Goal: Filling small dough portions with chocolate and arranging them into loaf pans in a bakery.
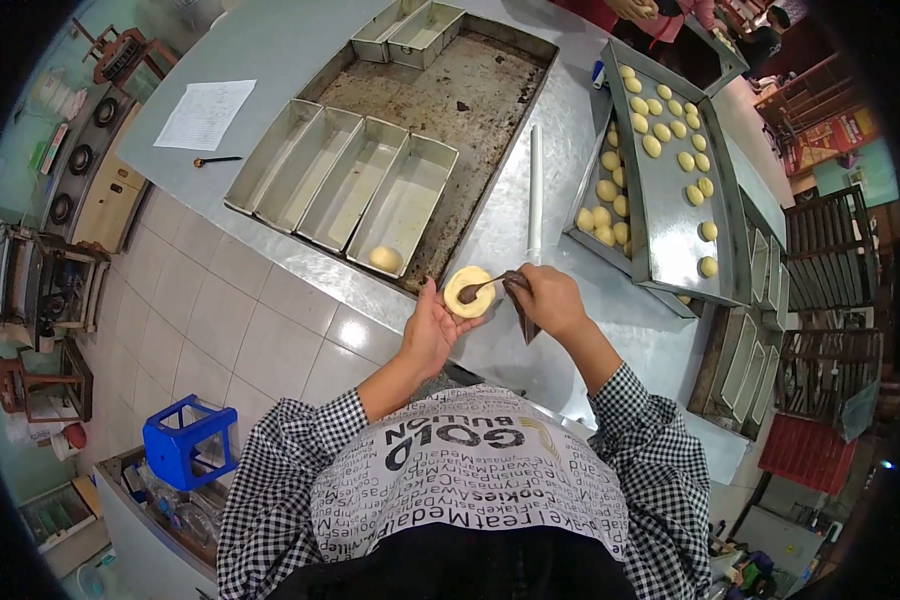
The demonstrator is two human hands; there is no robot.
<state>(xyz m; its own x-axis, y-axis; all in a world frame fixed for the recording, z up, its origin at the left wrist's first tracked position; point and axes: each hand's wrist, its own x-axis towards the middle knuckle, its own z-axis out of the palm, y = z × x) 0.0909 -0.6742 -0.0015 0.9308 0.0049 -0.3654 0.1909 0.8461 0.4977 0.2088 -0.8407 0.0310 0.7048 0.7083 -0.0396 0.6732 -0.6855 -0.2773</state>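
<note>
A flattened round of yellow dough (476, 310) rests on the fingers of my left hand (432, 332), which cradles it from below and the left side. On its middle sits a blob of dark brown filling (467, 294). My right hand (553, 298) is closed around a piping bag (529, 322) of the same dark filling, and a strand runs from the bag to the blob. Just beyond my left hand, one dough ball (385, 259) lies in the near end of a metal loaf pan (410, 195).
Several loaf pans (310, 165) stand on a large stained baking tray (460, 100). A white rolling pin (536, 190) lies right of it. Stacked trays (670, 220) of dough balls are at the right. Paper (206, 114) lies far left; a blue stool (192, 440) stands below. Another person (660, 20) is opposite.
</note>
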